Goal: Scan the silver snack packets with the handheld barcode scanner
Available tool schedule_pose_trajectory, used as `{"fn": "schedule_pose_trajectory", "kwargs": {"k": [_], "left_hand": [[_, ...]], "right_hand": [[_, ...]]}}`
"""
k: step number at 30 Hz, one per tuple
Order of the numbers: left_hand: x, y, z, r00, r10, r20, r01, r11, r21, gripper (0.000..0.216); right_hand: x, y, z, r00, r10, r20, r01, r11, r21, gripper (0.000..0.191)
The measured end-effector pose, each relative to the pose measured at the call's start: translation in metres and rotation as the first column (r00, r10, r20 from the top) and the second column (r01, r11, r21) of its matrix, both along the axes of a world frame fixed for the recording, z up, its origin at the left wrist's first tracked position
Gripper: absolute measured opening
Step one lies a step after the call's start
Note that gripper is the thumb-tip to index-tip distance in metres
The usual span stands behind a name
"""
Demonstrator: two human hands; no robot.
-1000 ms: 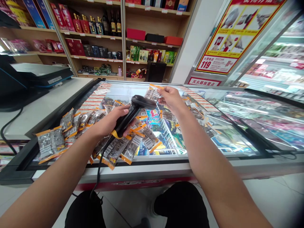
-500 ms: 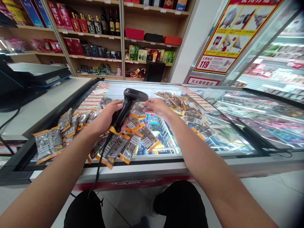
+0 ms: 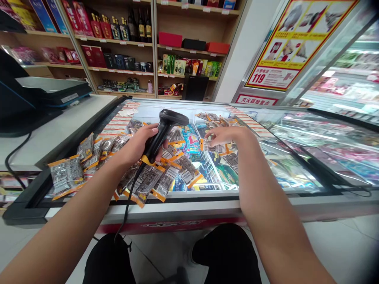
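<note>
We see the left hand (image 3: 136, 146) with its fingers wrapped tight round the grip of a black barcode scanner (image 3: 170, 118), which is held upright above the glass surface (image 3: 296, 173) of a chest freezer, its head tilted toward the right. The scanner's cable (image 3: 126, 215) drops from the yellow-ringed butt of the grip over the freezer's near edge. The right hand (image 3: 226, 136) lies palm down, just right of the scanner, its fingertips on a snack packet (image 3: 213, 148) with orange ends that lies flat on the glass. We cannot tell whether the fingers pinch the packet or only press on it. Below the scanner a heap of like packets (image 3: 166, 177) spreads across the glass, and a looser row of packets (image 3: 66, 175) runs toward the left corner. A further scatter (image 3: 214, 117) lies beyond the right hand. To the left stands a white counter (image 3: 53, 134) bearing a dark till unit (image 3: 50, 90). Behind the freezer rise wooden shelves (image 3: 189, 23) stocked with bottles and boxes, and a yellow poster (image 3: 291, 39) hangs at upper right.
</note>
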State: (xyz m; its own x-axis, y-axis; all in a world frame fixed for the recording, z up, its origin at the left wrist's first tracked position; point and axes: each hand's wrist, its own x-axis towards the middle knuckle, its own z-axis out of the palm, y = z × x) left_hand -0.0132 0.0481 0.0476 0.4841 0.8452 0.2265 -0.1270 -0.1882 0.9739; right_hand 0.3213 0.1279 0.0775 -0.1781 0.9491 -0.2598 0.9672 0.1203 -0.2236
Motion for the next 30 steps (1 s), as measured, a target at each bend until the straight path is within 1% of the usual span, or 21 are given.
{"fn": "schedule_pose_trajectory", "kwargs": {"k": [1,2,3,5,6,7,8,10,12,14,16,19,23,27,30], "left_hand": [[0.000,0.000,0.000,1.000,0.000,-0.001,0.000,1.000,-0.003,0.031],[0.001,0.000,0.000,1.000,0.000,-0.002,0.000,1.000,-0.006,0.031],[0.001,0.000,0.000,1.000,-0.001,-0.003,0.001,1.000,-0.009,0.032],[0.001,-0.001,0.000,1.000,-0.002,-0.002,0.002,1.000,-0.012,0.034],[0.001,-0.001,0.001,1.000,-0.004,0.002,0.004,1.000,-0.012,0.035],[0.001,-0.002,0.001,1.000,-0.005,0.007,0.005,1.000,-0.011,0.036],[0.002,-0.002,0.001,1.000,-0.007,0.012,0.007,1.000,-0.010,0.037],[0.002,-0.002,0.001,1.000,-0.006,0.023,0.006,1.000,-0.005,0.038],[0.003,-0.003,0.000,0.999,0.002,0.044,-0.002,1.000,0.001,0.037],[0.004,-0.003,0.000,0.998,0.008,0.069,-0.008,1.000,0.000,0.038],[0.006,-0.004,0.001,0.996,0.008,0.087,-0.008,1.000,-0.005,0.040],[0.007,-0.003,0.002,0.996,0.000,0.090,0.002,1.000,-0.015,0.046],[0.006,-0.003,0.001,0.997,-0.030,0.064,0.030,0.999,-0.011,0.052],[0.006,-0.003,0.002,0.998,-0.030,0.061,0.030,1.000,0.000,0.053],[0.006,-0.004,0.002,0.998,-0.022,0.063,0.021,1.000,0.008,0.052]], "right_hand": [[-0.002,0.000,0.001,0.999,0.006,0.048,-0.004,0.999,-0.037,0.030],[-0.005,0.000,0.002,0.998,0.009,0.057,-0.007,1.000,-0.030,0.023],[-0.009,0.002,0.001,1.000,0.002,0.021,-0.002,1.000,0.015,0.018],[-0.016,0.006,-0.001,0.989,-0.040,-0.142,0.062,0.986,0.155,0.019],[-0.020,0.008,-0.003,0.966,-0.056,-0.254,0.114,0.968,0.221,0.020],[-0.024,0.009,-0.006,0.928,-0.056,-0.369,0.162,0.950,0.265,0.021],[-0.029,0.010,-0.008,0.879,-0.042,-0.474,0.197,0.939,0.283,0.023],[-0.039,0.010,-0.012,0.767,-0.002,-0.642,0.224,0.938,0.264,0.025],[-0.048,0.010,-0.015,0.654,0.040,-0.755,0.212,0.949,0.234,0.027],[-0.053,0.010,-0.019,0.580,0.068,-0.812,0.189,0.958,0.216,0.030],[-0.053,0.013,-0.023,0.578,0.076,-0.812,0.163,0.965,0.207,0.032],[-0.049,0.021,-0.031,0.615,0.082,-0.784,0.144,0.966,0.214,0.032],[-0.047,0.027,-0.038,0.584,0.110,-0.804,0.128,0.966,0.225,0.029],[-0.049,0.026,-0.040,0.556,0.107,-0.824,0.117,0.972,0.205,0.029],[-0.049,0.024,-0.038,0.594,0.092,-0.800,0.130,0.970,0.207,0.032]]}}
